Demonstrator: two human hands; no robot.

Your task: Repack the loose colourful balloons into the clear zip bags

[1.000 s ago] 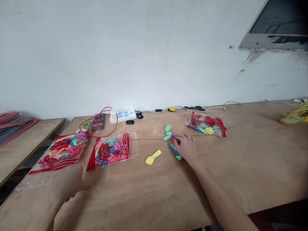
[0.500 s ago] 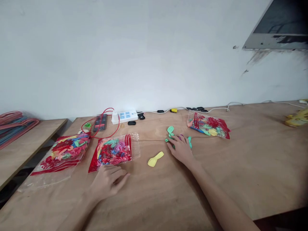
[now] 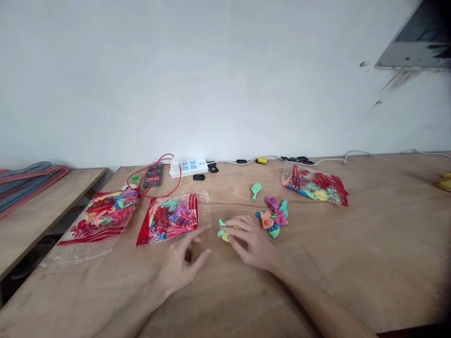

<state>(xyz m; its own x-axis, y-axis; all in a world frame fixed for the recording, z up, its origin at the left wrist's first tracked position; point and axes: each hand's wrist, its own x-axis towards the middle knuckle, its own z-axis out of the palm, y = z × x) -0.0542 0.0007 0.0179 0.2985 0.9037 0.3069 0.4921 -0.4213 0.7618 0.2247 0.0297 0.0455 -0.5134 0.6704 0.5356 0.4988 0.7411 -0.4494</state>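
Note:
My right hand [image 3: 252, 240] is curled over a green balloon [image 3: 221, 227] and a yellow balloon [image 3: 226, 237], whose ends stick out past its fingertips. My left hand [image 3: 183, 264] hovers close by with thumb and fingers apart, holding nothing, beside a zip bag of colourful balloons [image 3: 172, 218]. Right of my right hand lies a loose pile of uninflated balloons, among them an orange balloon [image 3: 267, 220] and a purple balloon [image 3: 272, 202]. A single light green balloon [image 3: 256, 190] rests behind that pile.
Another balloon bag [image 3: 105, 211] lies at the left, and a third bag [image 3: 317, 184] at the back right. A white power strip [image 3: 189, 167], red cable [image 3: 165, 196] and small black items stand along the wall. Hangers [image 3: 31, 180] lie on the side table.
My right hand has moved left from the pile to the yellow balloon, bringing a green balloon, which uncovers the pile. My left hand has moved right and its fingers have spread.

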